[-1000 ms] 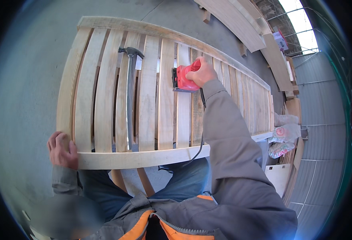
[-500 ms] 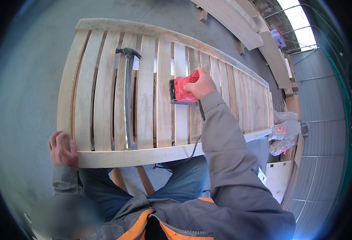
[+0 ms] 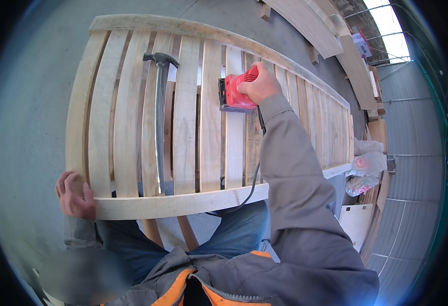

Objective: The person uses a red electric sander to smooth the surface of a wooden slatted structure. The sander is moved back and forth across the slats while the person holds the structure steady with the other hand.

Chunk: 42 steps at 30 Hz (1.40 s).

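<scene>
A red electric sander point(image 3: 238, 93) rests flat on the slats of a long wooden slatted frame point(image 3: 183, 205). My right hand point(image 3: 266, 84) is closed around the sander's body from its right side. A black cord runs from the tool down over the near rail. At the frame's near left corner, my left hand point(image 3: 75, 196) grips the wood, its fingers curled over the end. Between the hands a claw hammer point(image 3: 160, 122) lies lengthwise along the slats, head toward the far rail.
Long boards point(image 3: 305, 28) lie on the floor beyond the frame. Patterned sacks point(image 3: 365, 164) and a pale panel point(image 3: 355, 224) stand at the right, near a corrugated wall point(image 3: 412, 137). Wooden legs show below the near rail, between my knees.
The sander has slid farther from me along the slats, with my right hand still around it. My left hand keeps its hold on the corner. The view has shifted slightly.
</scene>
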Each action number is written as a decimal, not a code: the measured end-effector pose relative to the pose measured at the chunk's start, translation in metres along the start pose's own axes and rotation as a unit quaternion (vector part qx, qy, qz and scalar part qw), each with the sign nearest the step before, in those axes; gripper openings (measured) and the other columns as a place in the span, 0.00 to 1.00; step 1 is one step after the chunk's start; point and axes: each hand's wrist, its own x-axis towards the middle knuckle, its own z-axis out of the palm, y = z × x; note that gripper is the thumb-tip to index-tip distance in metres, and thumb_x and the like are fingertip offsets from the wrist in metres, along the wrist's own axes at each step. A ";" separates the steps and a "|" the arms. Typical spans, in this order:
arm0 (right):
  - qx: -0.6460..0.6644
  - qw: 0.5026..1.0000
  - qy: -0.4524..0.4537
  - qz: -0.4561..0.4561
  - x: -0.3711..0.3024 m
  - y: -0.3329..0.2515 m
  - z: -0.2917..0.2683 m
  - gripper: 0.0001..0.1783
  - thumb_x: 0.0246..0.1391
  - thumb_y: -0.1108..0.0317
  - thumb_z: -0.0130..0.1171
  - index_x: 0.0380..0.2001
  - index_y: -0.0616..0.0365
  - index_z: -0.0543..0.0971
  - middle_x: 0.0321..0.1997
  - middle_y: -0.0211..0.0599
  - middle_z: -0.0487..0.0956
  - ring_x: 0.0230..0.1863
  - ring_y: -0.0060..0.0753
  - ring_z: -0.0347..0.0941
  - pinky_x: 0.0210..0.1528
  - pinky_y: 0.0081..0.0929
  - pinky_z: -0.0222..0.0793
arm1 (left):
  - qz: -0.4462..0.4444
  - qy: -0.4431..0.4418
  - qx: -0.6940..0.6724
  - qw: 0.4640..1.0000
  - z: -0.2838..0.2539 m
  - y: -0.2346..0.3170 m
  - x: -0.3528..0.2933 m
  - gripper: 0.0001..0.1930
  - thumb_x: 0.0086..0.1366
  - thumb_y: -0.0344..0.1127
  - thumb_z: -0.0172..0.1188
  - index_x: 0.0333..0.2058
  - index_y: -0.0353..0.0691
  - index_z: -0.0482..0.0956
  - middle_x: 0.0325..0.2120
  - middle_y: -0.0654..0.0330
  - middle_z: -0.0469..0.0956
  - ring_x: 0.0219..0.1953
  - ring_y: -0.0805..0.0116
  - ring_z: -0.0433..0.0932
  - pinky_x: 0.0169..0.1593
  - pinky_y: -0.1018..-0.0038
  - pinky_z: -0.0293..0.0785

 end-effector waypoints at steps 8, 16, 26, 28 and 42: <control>0.008 0.999 0.036 -0.015 0.049 -0.014 0.006 0.40 0.42 0.52 0.74 0.59 0.54 0.77 0.55 0.50 0.85 0.58 0.53 0.82 0.61 0.41 0.77 | 0.009 -0.001 0.007 1.000 -0.001 0.000 0.001 0.19 0.61 0.29 0.62 0.52 0.35 0.77 0.58 0.44 0.76 0.61 0.40 0.74 0.66 0.52 0.69; 0.008 1.000 0.022 -0.016 0.114 -0.014 -0.001 0.37 0.39 0.51 0.74 0.54 0.54 0.78 0.53 0.50 0.85 0.57 0.51 0.83 0.59 0.38 0.77 | 0.007 -0.010 0.002 1.000 -0.003 0.002 0.002 0.20 0.60 0.27 0.63 0.52 0.36 0.77 0.57 0.43 0.75 0.60 0.38 0.73 0.65 0.51 0.70; 0.018 0.998 0.027 -0.047 0.134 -0.028 0.001 0.38 0.39 0.51 0.73 0.54 0.57 0.77 0.53 0.50 0.86 0.57 0.51 0.83 0.60 0.36 0.77 | -0.002 -0.008 0.001 1.000 -0.005 0.007 0.001 0.20 0.60 0.28 0.63 0.53 0.36 0.77 0.57 0.44 0.75 0.60 0.39 0.73 0.65 0.51 0.70; 0.008 0.998 0.039 -0.057 0.128 -0.036 0.001 0.39 0.39 0.50 0.74 0.55 0.57 0.77 0.54 0.51 0.86 0.57 0.51 0.83 0.60 0.37 0.77 | -0.001 -0.004 0.001 1.000 -0.007 0.008 0.002 0.20 0.60 0.28 0.64 0.52 0.37 0.77 0.57 0.44 0.76 0.60 0.39 0.73 0.65 0.51 0.70; -0.019 0.996 0.066 -0.050 0.017 -0.040 0.012 0.39 0.45 0.48 0.73 0.59 0.55 0.78 0.51 0.56 0.84 0.56 0.57 0.83 0.61 0.42 0.78 | 0.002 0.008 -0.014 1.000 -0.009 0.005 0.001 0.18 0.61 0.30 0.65 0.50 0.37 0.78 0.56 0.46 0.76 0.59 0.40 0.74 0.63 0.52 0.73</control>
